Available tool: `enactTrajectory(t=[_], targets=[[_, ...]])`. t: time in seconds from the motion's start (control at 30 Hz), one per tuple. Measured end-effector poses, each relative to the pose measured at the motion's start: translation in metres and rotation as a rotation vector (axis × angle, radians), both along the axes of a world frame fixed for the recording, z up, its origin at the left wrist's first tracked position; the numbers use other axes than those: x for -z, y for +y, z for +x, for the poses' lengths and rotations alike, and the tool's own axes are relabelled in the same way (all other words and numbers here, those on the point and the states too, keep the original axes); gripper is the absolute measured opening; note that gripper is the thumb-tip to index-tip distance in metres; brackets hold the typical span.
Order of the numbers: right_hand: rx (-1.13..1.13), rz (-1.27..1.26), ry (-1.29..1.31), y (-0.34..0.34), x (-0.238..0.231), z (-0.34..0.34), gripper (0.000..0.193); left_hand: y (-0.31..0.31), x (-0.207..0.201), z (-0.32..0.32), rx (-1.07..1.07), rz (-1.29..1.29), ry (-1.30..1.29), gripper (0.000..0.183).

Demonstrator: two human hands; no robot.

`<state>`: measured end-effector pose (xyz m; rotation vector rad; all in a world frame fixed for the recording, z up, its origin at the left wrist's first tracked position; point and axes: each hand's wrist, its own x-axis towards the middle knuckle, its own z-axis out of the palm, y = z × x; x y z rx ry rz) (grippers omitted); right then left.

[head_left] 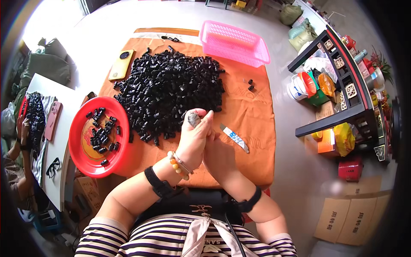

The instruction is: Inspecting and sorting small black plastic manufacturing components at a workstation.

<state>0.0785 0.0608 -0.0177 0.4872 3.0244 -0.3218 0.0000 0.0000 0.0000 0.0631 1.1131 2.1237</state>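
My left hand (191, 139) and my right hand (219, 157) are pressed together over the near edge of the big black heap. Their fingers are closed, and whatever they hold is hidden between them. A grey, worn-looking cover (194, 120) sits at my left thumb. Just beyond the hands spreads the heap of small black plastic cylindrical parts (169, 88). A utility knife (234, 138) with a blue-and-white handle lies to the right of my right hand. On the left, a red round tray (77, 141) holds several of the same black parts.
An orange cloth (252, 167) covers the table. At its far side stand a yellow phone (121, 65) and a pink basket (235, 45). Left, another person's hand (25, 128) is near black parts on a white table (55, 180). Right are a dark wooden frame (338, 122) and cardboard (349, 218).
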Motion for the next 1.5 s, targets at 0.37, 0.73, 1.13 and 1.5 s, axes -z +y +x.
enactTrajectory(t=[0.37, 0.73, 1.13, 1.5], targets=[[-0.074, -0.936, 0.21, 0.009, -0.017, -0.004, 0.039, -0.012, -0.008, -0.029, 0.41, 0.039, -0.127, 0.022], [-0.083, -2.537, 0.024, 0.004, -0.038, 0.002, 0.038, -0.014, -0.031, -0.03, 0.505, 0.322, -0.192, 0.009], [-0.057, -1.37, -0.316, 0.032, -0.061, -0.004, 0.04, -0.017, -0.016, -0.014, 0.325, 0.243, -0.243, 0.011], [-0.186, -0.157, 0.245, 0.012, -0.011, -0.003, 0.017, -0.013, 0.0, -0.011, 0.162, 0.129, -0.166, 0.02]])
